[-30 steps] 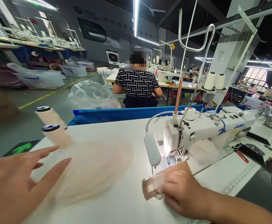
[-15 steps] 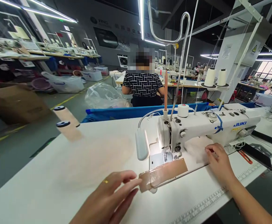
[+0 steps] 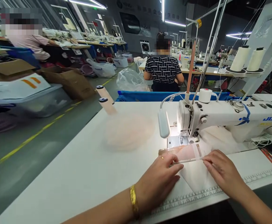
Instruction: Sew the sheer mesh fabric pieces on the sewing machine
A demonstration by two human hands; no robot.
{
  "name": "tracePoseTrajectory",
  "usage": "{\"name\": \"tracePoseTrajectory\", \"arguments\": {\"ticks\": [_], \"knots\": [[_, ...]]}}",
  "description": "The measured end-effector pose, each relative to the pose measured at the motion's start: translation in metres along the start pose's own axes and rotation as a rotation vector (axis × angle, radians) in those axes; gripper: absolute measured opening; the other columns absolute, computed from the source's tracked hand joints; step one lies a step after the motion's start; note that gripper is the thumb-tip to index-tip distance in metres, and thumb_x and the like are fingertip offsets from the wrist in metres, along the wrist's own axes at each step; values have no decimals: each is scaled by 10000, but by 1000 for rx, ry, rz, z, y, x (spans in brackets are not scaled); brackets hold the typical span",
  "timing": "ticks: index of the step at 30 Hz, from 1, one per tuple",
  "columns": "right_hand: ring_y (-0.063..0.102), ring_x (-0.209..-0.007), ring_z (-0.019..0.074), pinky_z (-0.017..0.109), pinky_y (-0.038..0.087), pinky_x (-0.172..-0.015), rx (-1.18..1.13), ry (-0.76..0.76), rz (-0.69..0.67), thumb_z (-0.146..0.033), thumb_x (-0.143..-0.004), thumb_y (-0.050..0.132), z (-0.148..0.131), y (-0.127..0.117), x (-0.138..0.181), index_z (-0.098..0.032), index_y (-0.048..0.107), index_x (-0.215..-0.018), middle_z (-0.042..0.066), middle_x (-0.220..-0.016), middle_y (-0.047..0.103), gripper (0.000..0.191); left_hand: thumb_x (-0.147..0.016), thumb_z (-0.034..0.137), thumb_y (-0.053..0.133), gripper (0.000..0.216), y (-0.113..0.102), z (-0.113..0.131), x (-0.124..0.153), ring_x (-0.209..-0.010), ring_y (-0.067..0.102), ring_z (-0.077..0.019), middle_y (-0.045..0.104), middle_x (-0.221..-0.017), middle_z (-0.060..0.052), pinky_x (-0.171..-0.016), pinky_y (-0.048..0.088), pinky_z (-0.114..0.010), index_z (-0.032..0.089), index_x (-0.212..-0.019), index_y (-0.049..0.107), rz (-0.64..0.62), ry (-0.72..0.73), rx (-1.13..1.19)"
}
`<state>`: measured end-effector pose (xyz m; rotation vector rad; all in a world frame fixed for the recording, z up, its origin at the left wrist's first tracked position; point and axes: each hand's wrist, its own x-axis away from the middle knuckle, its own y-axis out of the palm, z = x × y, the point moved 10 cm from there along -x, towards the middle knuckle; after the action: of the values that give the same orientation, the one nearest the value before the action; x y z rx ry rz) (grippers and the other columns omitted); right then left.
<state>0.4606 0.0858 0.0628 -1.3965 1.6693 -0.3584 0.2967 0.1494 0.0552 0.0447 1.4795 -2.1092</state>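
Pale sheer fabric point(image 3: 193, 179) lies at the front of the white sewing machine point(image 3: 222, 115), draped from the bed over the table edge side. My right hand point(image 3: 224, 171) pinches the fabric's edge at the right. At the left, my left hand point(image 3: 162, 179) has its fingers closed at the other end of that same edge, beside the needle plate point(image 3: 173, 141). Between the hands a brown, glossy strip point(image 3: 165, 151) shows partly under the fabric, looking pinkish through it. Both hands are just in front of the presser foot.
A ruler scale point(image 3: 192, 199) runs along the table's front. Two peach thread cones point(image 3: 106, 105) and blurred sheer material point(image 3: 128, 132) are on the left of the white table point(image 3: 86, 174). A small lamp point(image 3: 164, 124) hangs by the needle; orange snips point(image 3: 269, 155) lie right. Co-workers sit beyond.
My right hand has drawn the sheer fabric forward over the brown strip. My left hand has moved from the strip's left end to the fabric edge. The view has turned left.
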Motion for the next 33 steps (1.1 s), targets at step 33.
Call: {"name": "tracePoseTrajectory", "arguments": {"ticks": [33], "knots": [[510,-1315,316,428,421,-1100,-306,291,-468,-496,-836,833,-2,48,-33,-337,497,-1472,71,-1442,559,736,-716,311,701,166,34,-49,-38,-651,480,-108,577,-706,38,-582,359,-213,176,-714,605,-392,-430,834]]}}
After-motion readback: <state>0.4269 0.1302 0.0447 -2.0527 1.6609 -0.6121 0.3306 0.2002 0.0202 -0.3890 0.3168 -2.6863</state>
